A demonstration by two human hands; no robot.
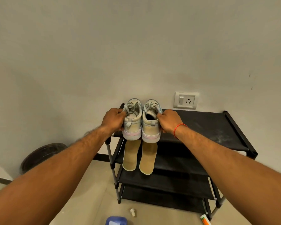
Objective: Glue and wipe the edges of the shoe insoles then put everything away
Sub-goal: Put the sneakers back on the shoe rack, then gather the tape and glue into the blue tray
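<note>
Two pale sneakers are held side by side, heels toward me, at the left end of the black shoe rack's top shelf (201, 125). My left hand (113, 119) grips the left shoe (133, 122). My right hand (168, 120) grips the right shoe (151, 125). Two tan insoles hang below the shoes: the left insole (131, 155) and the right insole (148, 158). How they are held is hidden. On the floor lie a small white cap (132, 212) and an orange-and-white glue tube (205, 220).
The rack has several black shelves and stands against a plain wall with a switch socket (185, 100). A dark round object (42, 157) leans on the wall at the left. A blue item (116, 220) sits at the bottom edge on the beige floor.
</note>
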